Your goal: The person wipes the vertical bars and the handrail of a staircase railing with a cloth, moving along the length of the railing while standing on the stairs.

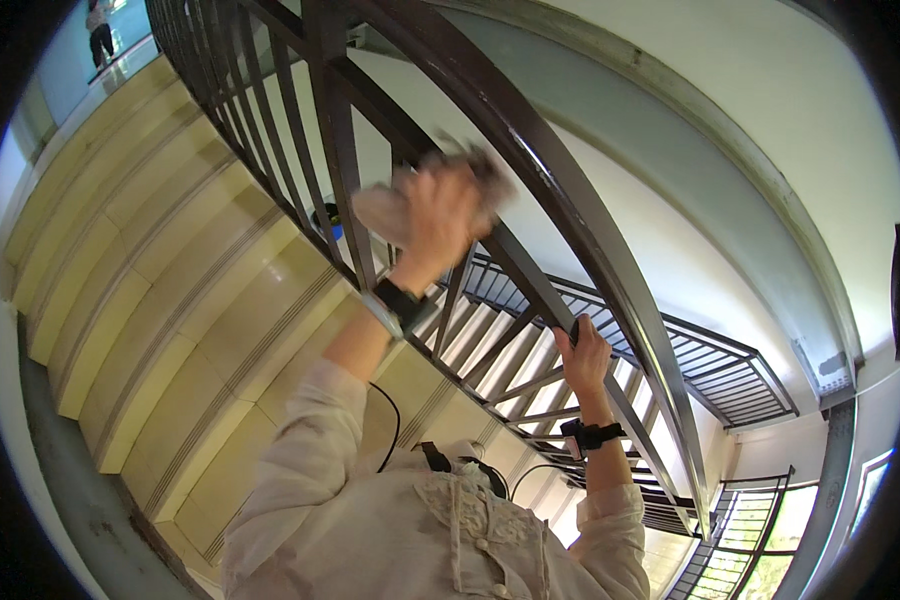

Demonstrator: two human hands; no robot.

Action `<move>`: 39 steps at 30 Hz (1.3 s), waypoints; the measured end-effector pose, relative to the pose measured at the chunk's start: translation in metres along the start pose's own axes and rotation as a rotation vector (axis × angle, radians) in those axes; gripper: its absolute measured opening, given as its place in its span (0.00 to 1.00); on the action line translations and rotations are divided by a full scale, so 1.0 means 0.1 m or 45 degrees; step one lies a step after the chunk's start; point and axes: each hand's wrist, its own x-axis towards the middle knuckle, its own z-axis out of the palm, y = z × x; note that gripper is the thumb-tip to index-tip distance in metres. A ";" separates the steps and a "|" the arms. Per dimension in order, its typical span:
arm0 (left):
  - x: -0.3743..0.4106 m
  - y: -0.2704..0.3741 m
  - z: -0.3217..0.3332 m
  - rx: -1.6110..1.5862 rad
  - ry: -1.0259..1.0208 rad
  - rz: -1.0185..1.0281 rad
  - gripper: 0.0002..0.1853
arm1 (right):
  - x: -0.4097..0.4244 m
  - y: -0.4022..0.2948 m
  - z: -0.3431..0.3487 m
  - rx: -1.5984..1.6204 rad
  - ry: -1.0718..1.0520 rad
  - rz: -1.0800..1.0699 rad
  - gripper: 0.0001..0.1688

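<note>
My left hand (439, 214), blurred by motion, is closed around a greyish-brown cloth (382, 214) that bulges out on both sides of it. The hand and cloth are at the lower bar (529, 277) of a dark brown metal stair railing, below its thick handrail (562, 180). Farther along the same bar, my right hand (586, 356) grips it with the fingers wrapped over. Both wrists wear black straps with a device. The cloth's far end is too blurred to make out.
Beige tiled stairs (217, 322) with grooved edges run along the railing's left side. Beyond the bars are a blue bucket (331, 223) and a lower flight with railings (727, 367). A person (99, 37) is far off at the top left. Thin black cables hang near my torso.
</note>
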 end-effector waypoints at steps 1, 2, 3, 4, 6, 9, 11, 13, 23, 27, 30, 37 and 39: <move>-0.21 0.22 0.09 -0.027 0.155 0.187 0.16 | 0.00 -0.01 0.00 -0.015 0.016 -0.011 0.29; -0.39 0.41 0.17 -0.094 0.149 0.193 0.15 | 0.00 -0.01 0.00 -0.024 0.035 -0.021 0.29; -0.53 0.53 0.23 -0.148 0.267 0.265 0.13 | 0.00 -0.02 -0.01 -0.035 0.047 -0.029 0.29; -0.64 0.58 0.27 -0.164 0.242 0.163 0.14 | 0.00 -0.02 -0.01 -0.040 0.018 -0.002 0.30; -0.72 0.63 0.25 -0.171 0.194 0.005 0.15 | 0.01 -0.03 -0.01 -0.044 0.032 -0.026 0.31; -0.49 0.47 0.13 -0.337 0.288 0.018 0.18 | 0.00 -0.04 -0.02 -0.050 0.039 -0.005 0.31; -0.24 0.38 0.07 -0.440 0.349 -0.233 0.23 | 0.00 -0.05 -0.02 -0.066 0.054 -0.005 0.32; -0.05 0.26 0.05 -0.373 0.306 -0.379 0.26 | -0.01 -0.05 -0.03 -0.087 0.046 -0.015 0.32; -2.06 0.51 1.01 -0.404 0.024 -0.658 0.21 | 0.02 -0.01 -0.08 -0.070 0.057 -0.032 0.32; -2.57 0.59 0.79 -0.845 -0.609 -1.212 0.25 | 0.04 -0.03 -0.07 -0.082 0.023 -0.012 0.31; -2.18 0.68 0.52 -1.008 -0.475 -1.487 0.30 | 0.04 -0.03 -0.07 -0.082 0.049 -0.036 0.30; -0.72 0.14 0.20 -1.582 -0.034 -1.412 0.40 | 0.03 -0.01 -0.08 -0.036 0.058 -0.085 0.30; -0.72 -0.02 0.29 -1.772 -0.103 -1.399 0.43 | 0.03 -0.01 -0.09 -0.053 0.030 -0.049 0.30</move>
